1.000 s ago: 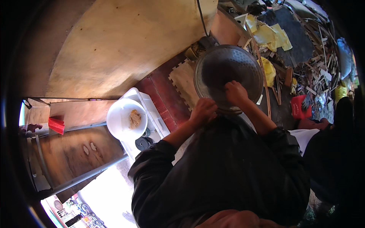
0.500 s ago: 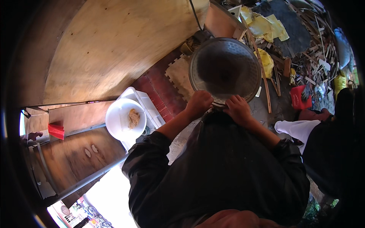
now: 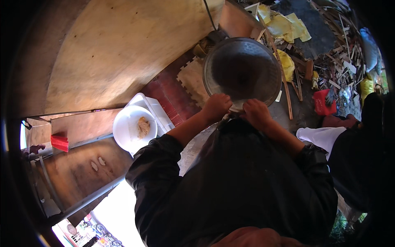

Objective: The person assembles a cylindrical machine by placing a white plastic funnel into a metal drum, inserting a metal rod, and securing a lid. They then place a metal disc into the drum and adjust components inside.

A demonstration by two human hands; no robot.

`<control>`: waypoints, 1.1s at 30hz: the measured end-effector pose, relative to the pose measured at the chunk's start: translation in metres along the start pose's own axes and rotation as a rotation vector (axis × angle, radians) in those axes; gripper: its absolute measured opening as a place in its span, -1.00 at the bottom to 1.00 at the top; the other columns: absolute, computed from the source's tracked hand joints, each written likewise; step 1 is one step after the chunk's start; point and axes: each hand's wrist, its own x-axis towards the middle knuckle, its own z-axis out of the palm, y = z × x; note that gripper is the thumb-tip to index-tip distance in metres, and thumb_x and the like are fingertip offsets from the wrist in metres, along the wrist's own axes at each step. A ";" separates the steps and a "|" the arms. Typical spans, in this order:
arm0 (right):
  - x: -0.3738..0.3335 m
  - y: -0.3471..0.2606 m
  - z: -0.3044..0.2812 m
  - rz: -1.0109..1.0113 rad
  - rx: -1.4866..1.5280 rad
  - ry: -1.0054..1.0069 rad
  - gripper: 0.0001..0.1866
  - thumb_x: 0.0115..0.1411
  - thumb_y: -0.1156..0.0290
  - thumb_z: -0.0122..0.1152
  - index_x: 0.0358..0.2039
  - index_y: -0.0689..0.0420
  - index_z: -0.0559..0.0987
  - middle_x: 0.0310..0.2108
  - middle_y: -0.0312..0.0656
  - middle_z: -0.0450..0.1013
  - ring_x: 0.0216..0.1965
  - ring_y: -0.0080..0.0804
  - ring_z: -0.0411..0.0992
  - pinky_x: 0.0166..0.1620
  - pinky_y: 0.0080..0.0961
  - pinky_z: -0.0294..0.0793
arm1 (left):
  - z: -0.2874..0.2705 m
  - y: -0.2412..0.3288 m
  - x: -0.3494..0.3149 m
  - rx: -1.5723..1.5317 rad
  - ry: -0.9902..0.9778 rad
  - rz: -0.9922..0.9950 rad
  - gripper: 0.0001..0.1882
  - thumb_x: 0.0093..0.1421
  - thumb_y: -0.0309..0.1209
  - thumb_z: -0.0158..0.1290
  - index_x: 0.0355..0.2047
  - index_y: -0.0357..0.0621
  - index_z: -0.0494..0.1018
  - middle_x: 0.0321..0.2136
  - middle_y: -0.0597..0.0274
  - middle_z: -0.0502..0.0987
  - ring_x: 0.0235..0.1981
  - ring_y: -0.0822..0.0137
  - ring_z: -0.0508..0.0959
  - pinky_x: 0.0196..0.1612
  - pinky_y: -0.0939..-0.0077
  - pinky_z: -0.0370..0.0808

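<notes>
A large round dark pan with a pale rim stands in front of me, tilted so its dark inner face shows. At its near rim, my left hand is closed with the fingers curled over the edge. A short way to the right, my right hand grips the same rim, its fingers bent round it. The thumbs and the pan's underside are hidden.
On the left, a white bucket with a brownish crumpled thing inside stands by a white plastic container. Large plywood panels rise at the far left. Scrap wood, yellow sheets and a red container lie right. Another person's pale sleeve or trouser leg is close by.
The pan appears slightly higher and further left in view, with both hands still on its rim. The surroundings have shifted a little the same way.
</notes>
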 end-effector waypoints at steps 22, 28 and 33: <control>-0.013 0.056 -0.074 -0.063 -0.111 -0.089 -0.69 -0.12 0.16 0.35 -0.40 0.04 0.53 -0.27 -0.20 0.39 -0.10 -0.23 0.34 0.01 -0.27 0.26 | 0.049 0.032 0.005 -0.220 0.203 -0.073 -0.70 -0.16 -0.31 0.22 -0.46 -0.07 0.34 -0.43 0.13 0.37 -0.31 0.05 0.41 -0.30 0.15 0.35; -0.018 0.021 -0.045 -0.017 -0.092 -0.067 -0.64 -0.11 0.20 0.36 -0.33 0.10 0.51 -0.30 -0.18 0.39 -0.19 -0.27 0.34 -0.11 -0.34 0.35 | 0.019 0.002 -0.021 0.010 0.202 -0.079 -0.69 -0.14 -0.31 0.20 -0.38 -0.08 0.39 -0.34 0.15 0.41 -0.22 0.09 0.42 -0.15 0.21 0.37; -0.015 0.008 -0.021 -0.085 -0.004 0.152 -0.67 -0.13 0.10 0.30 -0.51 0.06 0.46 -0.44 -0.25 0.32 -0.28 -0.27 0.34 -0.19 -0.33 0.35 | 0.026 -0.004 -0.026 0.010 0.207 -0.040 -0.70 -0.20 -0.34 0.19 -0.42 -0.09 0.40 -0.44 0.24 0.44 -0.30 0.14 0.47 -0.18 0.27 0.41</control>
